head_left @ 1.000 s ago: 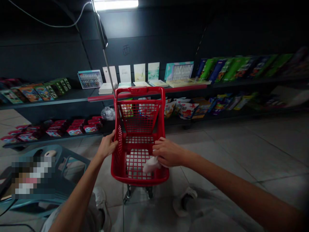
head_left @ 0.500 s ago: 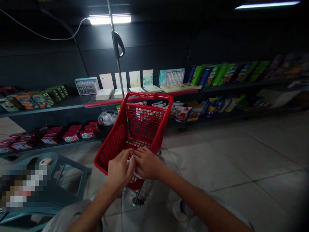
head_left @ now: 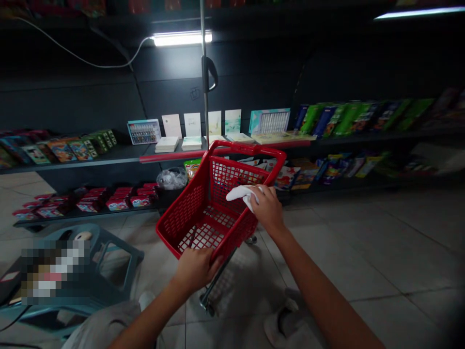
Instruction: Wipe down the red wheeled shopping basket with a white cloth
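Red shopping cart (head_left: 189, 206): in the head view it stands before you, by the shelf (head_left: 125, 154). Your hands have just parted: the left hand (head_left: 198, 266) curls its fingers over the cart's near edge, seemingly steadying it; the right hand (head_left: 268, 208) pinches the white cloth (head_left: 240, 192) at its right side.

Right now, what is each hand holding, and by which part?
Right hand: white cloth, by one end. Left hand: red cart, by its near rim.
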The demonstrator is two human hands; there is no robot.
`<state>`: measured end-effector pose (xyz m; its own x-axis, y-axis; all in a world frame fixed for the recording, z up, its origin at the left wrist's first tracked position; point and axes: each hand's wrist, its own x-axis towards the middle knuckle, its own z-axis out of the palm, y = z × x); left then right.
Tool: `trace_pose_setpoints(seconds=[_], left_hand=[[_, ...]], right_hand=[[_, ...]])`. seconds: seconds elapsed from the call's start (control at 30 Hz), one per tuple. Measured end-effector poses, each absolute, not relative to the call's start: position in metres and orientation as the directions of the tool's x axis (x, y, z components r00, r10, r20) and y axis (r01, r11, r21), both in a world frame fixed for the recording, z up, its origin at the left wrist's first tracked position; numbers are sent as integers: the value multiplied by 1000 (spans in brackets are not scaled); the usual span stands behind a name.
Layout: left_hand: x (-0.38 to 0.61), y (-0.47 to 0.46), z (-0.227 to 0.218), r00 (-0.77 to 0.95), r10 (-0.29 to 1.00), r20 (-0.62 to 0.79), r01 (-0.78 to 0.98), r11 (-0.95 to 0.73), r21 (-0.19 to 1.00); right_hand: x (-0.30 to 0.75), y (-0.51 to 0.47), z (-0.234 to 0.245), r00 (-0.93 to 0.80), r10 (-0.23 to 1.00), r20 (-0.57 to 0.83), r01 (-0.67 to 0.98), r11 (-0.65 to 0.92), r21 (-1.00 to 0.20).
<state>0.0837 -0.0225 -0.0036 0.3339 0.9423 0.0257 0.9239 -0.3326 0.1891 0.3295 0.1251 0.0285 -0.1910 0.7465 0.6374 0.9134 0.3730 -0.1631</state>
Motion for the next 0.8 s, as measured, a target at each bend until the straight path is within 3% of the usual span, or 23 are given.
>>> trace_pose_setpoints(seconds=[0.37,0.6,0.7,0.8], left_hand=[[64,-3,2,371,927,56,912,-375,166],[57,11,2,366,928,68,916,-372,148],[50,18,-1,377,924,63,920,-381,92],[43,26,-3,369,928,53,928,-371,38]], right_hand=[[366,134,21,98,686,721,875,286,-390],[277,65,-16,-176,743,645,739,533,-412],[236,38,-33,-277,718,639,639,634,-435],[224,38,-37,-375,649,662,579,722,-379]])
